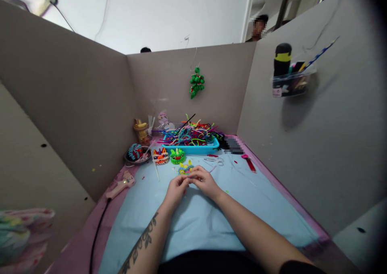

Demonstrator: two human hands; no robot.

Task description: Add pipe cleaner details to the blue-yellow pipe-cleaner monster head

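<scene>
We find no lettering, numbers or signs that can be read. On the clear, box-shaped plastic holder (293,89) mounted on the right-hand grey partition (317,121), we distinguish a small, pale pinkish rectangular label (277,92); any print on it is too small and blurred.

Diffuse light; the clear plastic caddy (290,85) casts a soft shadow down the right partition (329,121); the view's upper-right corner blackens.
</scene>
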